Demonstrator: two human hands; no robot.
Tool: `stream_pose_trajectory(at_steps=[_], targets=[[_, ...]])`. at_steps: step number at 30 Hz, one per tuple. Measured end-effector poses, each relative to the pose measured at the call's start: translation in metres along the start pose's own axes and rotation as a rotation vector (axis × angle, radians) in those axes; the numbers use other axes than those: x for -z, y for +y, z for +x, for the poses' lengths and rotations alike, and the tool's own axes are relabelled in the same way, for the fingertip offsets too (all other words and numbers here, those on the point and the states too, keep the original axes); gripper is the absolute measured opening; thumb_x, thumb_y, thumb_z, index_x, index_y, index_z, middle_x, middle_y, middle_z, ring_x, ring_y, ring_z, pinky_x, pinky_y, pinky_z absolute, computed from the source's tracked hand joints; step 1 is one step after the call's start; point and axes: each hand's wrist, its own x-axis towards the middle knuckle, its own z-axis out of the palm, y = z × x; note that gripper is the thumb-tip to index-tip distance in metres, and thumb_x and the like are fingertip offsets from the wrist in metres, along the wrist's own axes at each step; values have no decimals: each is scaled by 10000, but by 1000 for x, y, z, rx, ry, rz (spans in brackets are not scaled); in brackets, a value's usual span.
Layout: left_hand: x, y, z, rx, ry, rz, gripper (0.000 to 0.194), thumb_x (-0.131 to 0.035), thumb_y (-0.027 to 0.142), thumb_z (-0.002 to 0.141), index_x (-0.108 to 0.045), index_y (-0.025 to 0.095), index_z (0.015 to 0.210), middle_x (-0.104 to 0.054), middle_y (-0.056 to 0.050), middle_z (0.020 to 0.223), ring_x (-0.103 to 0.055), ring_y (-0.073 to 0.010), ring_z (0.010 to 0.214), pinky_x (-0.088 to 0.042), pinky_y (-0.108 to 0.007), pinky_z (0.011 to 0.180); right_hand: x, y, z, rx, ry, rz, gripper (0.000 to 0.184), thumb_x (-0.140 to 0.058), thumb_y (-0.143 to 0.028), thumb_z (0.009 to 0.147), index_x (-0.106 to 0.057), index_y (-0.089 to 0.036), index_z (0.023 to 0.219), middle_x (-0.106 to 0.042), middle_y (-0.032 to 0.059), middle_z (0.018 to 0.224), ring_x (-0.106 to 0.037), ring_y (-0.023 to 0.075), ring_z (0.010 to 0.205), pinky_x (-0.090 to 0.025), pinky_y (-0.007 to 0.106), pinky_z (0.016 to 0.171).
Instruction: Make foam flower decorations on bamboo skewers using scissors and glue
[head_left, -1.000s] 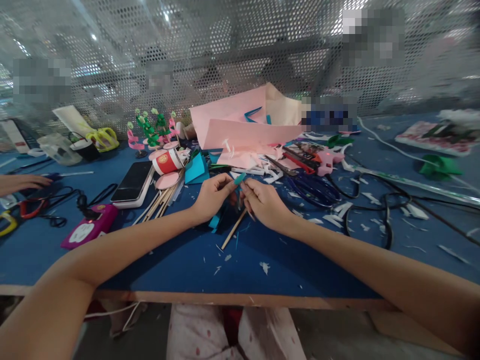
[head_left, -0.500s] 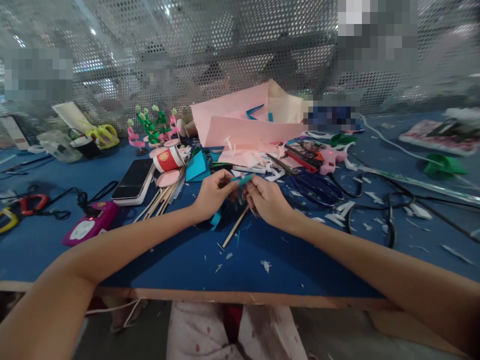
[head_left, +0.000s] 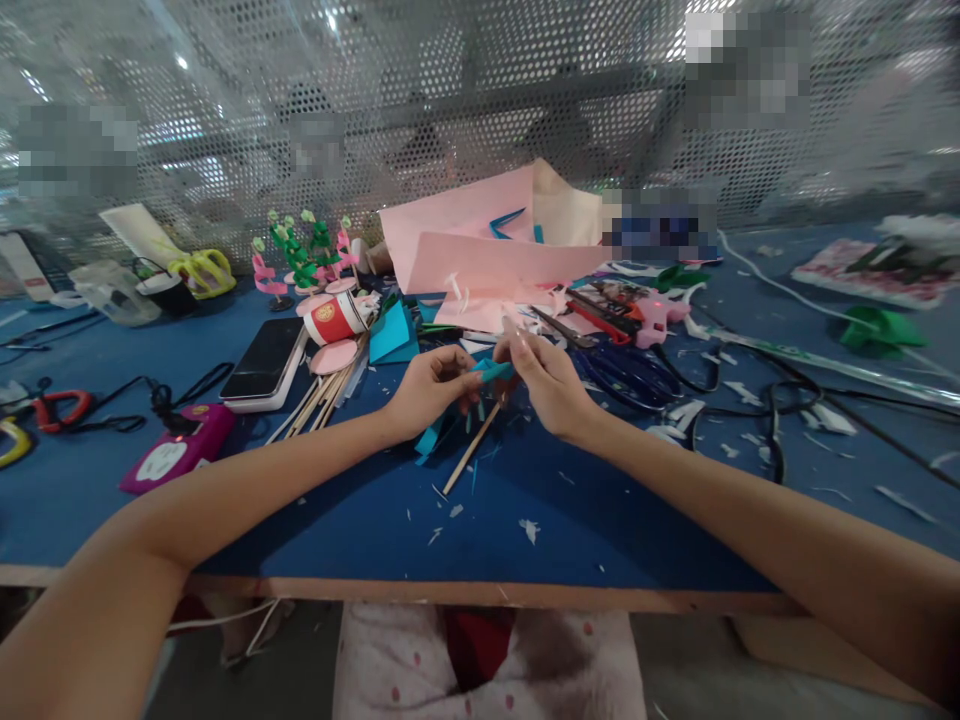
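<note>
My left hand (head_left: pixel 431 392) is closed in a pinch on a narrow strip of blue paper (head_left: pixel 493 370). Just across from it, my right hand (head_left: pixel 546 378) has its thumb and forefinger lifted off the strip, while its lower fingers are beside the strip's far end and partly hidden. Below the hands, a thin wooden stick (head_left: pixel 469 455) lies slanted on the table, its upper end near my right fingers. More cut blue paper (head_left: pixel 429 440) lies under my left hand. A folded blue sheet (head_left: pixel 394 333) rests behind that hand.
Pink paper sheets (head_left: pixel 480 262) stand at the back. Dark blue scissors (head_left: pixel 630 375) and a pink glue gun (head_left: pixel 661 318) lie right, among black cables and scraps. A red-and-white paper cup (head_left: pixel 334 318), a phone (head_left: pixel 264 362), a purple box (head_left: pixel 178 448) and wooden sticks (head_left: pixel 324 400) lie left.
My right thumb and forefinger have risen away from the blue paper strip. The left hand keeps its pinch, and the strip now shows wider between the hands.
</note>
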Motion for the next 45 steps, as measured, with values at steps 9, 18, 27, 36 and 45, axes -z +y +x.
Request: stream_pose_trajectory(at_steps=[9, 18, 27, 36, 45], targets=[[-2, -1, -1, -29, -22, 50, 246, -666, 291, 627, -473, 140, 650, -524, 49, 517, -480, -46, 404, -411, -172, 391, 1, -13, 3, 6, -138, -99, 291, -509, -421, 761, -493, -165, 623, -504, -12, 570, -483, 80, 485, -401, 218, 457], [1, 0, -4, -141, -25, 160, 281, -661, 197, 595, -444, 164, 772, -517, 37, 654, -510, -72, 608, -400, -177, 544, 2, -13, 6, 50, -103, -137, 286, -489, -392, 779, -504, -160, 613, -475, -18, 549, -463, 80, 514, -384, 217, 482], [3, -4, -3, -47, -48, 4, 338, -423, 504, 778, -483, 171, 765, -524, -2, 629, -513, -105, 530, -439, -235, 518, 1, -9, 6, -31, -80, -50, 268, -533, -380, 747, -496, -162, 596, -498, -19, 523, -513, 98, 484, -413, 242, 488], [2, -6, -1, -77, -99, 116, 313, -572, 451, 710, -475, 161, 779, -522, 38, 615, -503, -59, 492, -431, -174, 476, -6, -9, 3, -154, -63, 166, 277, -625, -388, 664, -474, -170, 585, -500, -48, 478, -516, 90, 433, -416, 227, 450], [3, -8, 2, -79, -102, -4, 341, -596, 442, 692, -402, 161, 686, -501, 65, 529, -490, -44, 431, -421, -162, 432, -8, -15, 2, -252, -85, 417, 469, -397, -643, 721, -511, -197, 631, -500, -16, 433, -510, 123, 399, -445, 270, 412]])
